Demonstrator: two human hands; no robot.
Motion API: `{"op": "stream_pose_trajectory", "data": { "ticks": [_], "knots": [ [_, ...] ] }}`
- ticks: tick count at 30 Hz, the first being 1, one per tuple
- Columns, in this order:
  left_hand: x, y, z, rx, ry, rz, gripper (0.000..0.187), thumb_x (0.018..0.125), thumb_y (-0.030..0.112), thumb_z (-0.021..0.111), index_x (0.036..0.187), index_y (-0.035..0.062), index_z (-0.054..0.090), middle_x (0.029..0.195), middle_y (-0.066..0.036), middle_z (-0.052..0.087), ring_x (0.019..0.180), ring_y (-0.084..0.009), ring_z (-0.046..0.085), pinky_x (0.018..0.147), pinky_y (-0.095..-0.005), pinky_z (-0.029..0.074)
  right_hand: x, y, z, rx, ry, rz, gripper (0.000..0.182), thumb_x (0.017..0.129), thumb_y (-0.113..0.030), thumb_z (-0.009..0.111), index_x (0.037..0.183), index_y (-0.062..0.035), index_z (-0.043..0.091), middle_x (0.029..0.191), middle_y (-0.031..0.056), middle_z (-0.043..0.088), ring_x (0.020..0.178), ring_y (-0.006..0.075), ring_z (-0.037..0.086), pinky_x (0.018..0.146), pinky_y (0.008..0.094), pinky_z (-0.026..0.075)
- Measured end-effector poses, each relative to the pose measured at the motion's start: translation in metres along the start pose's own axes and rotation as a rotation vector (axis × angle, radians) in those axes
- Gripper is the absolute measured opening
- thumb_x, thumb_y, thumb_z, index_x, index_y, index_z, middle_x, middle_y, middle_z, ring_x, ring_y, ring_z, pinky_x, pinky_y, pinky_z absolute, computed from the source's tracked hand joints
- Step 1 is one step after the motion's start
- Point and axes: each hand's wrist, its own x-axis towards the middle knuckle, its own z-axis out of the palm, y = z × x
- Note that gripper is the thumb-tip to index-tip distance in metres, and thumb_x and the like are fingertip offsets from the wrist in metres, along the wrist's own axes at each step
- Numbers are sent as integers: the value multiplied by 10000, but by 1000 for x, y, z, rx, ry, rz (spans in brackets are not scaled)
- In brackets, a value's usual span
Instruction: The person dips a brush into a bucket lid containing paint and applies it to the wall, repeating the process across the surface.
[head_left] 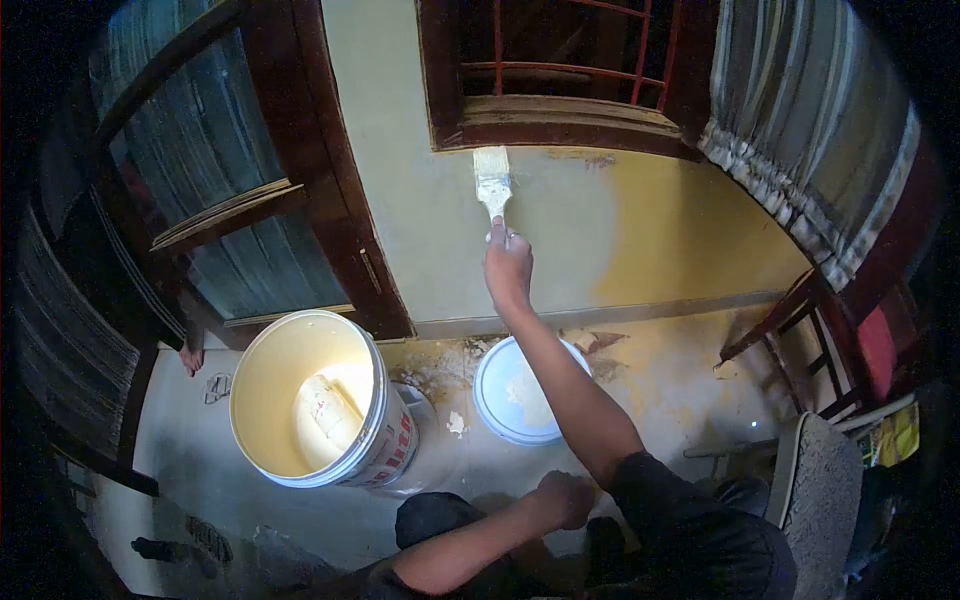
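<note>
My right hand (508,265) is closed around the handle of a flat paintbrush (492,178), held upright against the wall. Its pale bristles touch the wall just under the window frame. The wall (540,235) is pale grey-white around the brush and yellow-ochre further right. My left hand (565,500) is curled into a fist low in front of me, near my knees; I see nothing in it. A large paint bucket (255,440) stands to the left, cream-coated inside, with a pale rounded object (328,415) in it. Below my right forearm lies a round bluish-white lid (500,400).
A dark wooden door (325,180) with glass panes is at the left, and a barred window (560,130) above. At the right are a striped curtain (800,120) and a wooden chair (790,320). A bare foot (192,358) shows by the door. Flakes (457,423) litter the floor.
</note>
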Motion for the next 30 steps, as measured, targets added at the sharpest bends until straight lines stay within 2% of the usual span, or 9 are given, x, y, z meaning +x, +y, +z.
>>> {"op": "stream_pose_trajectory", "data": {
  "ticks": [3,6,8,10,13,15,22,27,30],
  "knots": [
    [-3,1,-8,0,-42,6,222,741,150,480,836,11,625,862,-173,624,809,-299,613,701,-410,482,-1,1,-1,-4,-40,68,448,876,-346,394,723,44,555,669,239,558,691,383,548,662,451,396],
    [-7,2,-10,35,-27,47,219,744,156,485,841,17,623,867,-169,625,810,-296,614,693,-409,483,-6,8,-1,-7,-61,95,449,879,-341,389,716,43,554,664,236,559,682,384,545,660,450,395],
    [-4,2,-9,43,-45,44,219,744,158,490,848,16,621,870,-171,625,812,-295,614,693,-409,484,-7,-2,3,15,-15,12,444,873,-355,393,733,26,572,643,195,563,665,319,550,645,398,405],
    [-2,1,-8,48,-62,42,221,744,159,494,854,14,618,873,-172,625,814,-294,614,693,-408,485,-4,-2,14,22,-51,49,445,873,-355,391,724,26,567,645,195,563,664,321,549,643,403,402],
    [-2,1,-4,-54,32,-35,243,746,164,497,895,4,603,871,-180,623,800,-296,617,690,-407,487,-12,11,23,16,-66,77,451,874,-354,388,706,30,553,647,199,560,658,331,541,638,412,394],
    [0,1,-1,-28,-34,-61,209,703,120,534,881,53,622,886,-148,622,820,-282,614,682,-386,481,-14,14,29,12,-51,69,455,875,-354,386,697,34,545,646,201,557,652,339,534,635,417,390],
    [-8,1,-9,-11,-52,-73,229,706,120,521,898,40,618,896,-150,622,819,-279,614,677,-382,480,-19,1,33,-26,-75,63,456,876,-352,386,704,40,544,674,221,559,685,370,535,663,416,399],
    [-15,2,-3,-28,-59,9,224,712,135,528,895,43,619,894,-152,621,822,-283,612,681,-383,479,-27,11,32,-34,-62,94,457,877,-353,383,712,42,545,682,225,561,692,366,543,671,408,402],
    [-18,0,-3,-38,-20,45,224,714,131,522,895,38,618,909,-158,618,833,-286,611,693,-385,480,-18,-11,32,28,-88,18,458,876,-356,386,710,40,546,687,220,565,700,358,550,683,399,409]
  ]
}}
